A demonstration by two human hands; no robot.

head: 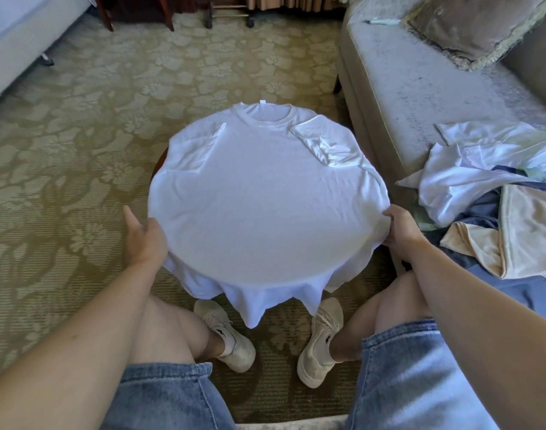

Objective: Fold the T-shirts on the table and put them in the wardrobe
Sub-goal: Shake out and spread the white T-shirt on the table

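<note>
one white t-shirt (265, 197) spread on the round surface (159, 164), collar pointing away, long axis near-to-far; left hand (144, 240) and right hand (402, 232): each grip holds a side edge.

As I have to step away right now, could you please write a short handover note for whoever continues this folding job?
Left hand: at the left edge of the white T-shirt; grip unclear.
Right hand: pinches the right edge.
The shirt lies spread over the round table, collar on the far side, hem hanging off the near side.
Done: both sleeves folded in.
Left: fold the body and put it away; no wardrobe in view. The pile of clothes on the sofa may hold more shirts.
</note>
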